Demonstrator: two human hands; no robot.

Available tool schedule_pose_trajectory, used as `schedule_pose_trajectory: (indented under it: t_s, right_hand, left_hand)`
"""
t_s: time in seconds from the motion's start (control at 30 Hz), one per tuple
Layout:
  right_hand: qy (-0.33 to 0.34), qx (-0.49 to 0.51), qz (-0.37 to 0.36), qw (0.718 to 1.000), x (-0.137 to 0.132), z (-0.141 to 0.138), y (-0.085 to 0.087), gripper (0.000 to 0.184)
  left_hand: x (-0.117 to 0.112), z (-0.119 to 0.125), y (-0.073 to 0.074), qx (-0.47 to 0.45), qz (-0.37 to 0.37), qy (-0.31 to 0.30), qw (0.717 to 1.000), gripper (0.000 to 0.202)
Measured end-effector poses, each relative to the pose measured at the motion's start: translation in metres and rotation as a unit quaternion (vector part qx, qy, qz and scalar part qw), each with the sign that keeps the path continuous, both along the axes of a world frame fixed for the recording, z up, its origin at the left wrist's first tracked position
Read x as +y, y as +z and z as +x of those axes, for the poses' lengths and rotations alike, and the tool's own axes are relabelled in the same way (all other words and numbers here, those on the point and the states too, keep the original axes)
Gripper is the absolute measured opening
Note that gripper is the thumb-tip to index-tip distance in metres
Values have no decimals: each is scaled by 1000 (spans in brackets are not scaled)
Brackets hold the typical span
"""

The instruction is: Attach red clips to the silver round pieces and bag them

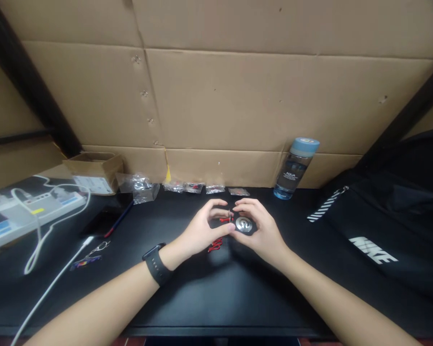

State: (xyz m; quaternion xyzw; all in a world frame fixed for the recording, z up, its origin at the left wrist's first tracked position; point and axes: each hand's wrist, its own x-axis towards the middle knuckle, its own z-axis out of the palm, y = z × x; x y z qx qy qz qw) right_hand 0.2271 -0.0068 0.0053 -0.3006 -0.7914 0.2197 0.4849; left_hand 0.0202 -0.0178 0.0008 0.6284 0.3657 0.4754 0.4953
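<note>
Both hands meet over the middle of the black table (216, 293). My right hand (261, 230) grips a small round silver metal part (244, 224) between thumb and fingers. My left hand (202, 229), with a black watch (157, 264) on its wrist, pinches a thin pin with a small red piece (225, 219) right beside the silver part. Under the hands a few more small red pieces (215, 245) lie on the table.
Several small clear bags of parts (187, 187) line the cardboard back wall. A blue-capped water bottle (295, 169) stands right of them, a black bag (389, 221) further right. Left are a cardboard box (94, 170), a white power strip (32, 209) with cables, a phone and keys (92, 257).
</note>
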Motion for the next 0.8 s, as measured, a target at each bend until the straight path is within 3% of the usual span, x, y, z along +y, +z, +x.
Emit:
schedule_pose_trajectory:
  t_s: [0.17,0.3,0.6,0.8]
  right_hand:
    - [-18,-15,-64,998,3,3,5,8]
    - [-1,-8,-98,995,4,4,6,7]
    - [-13,4,-68,998,2,1,3,7]
    - [-50,17,-79,995,9,7,3,6]
  left_hand:
    - [-3,-1,1,72,123,9,990,54]
    - [-9,2,2,40,137,-8,990,44]
    - [-10,5,1,16,155,-29,987,40]
    - [-8,4,-3,43,147,10,988,42]
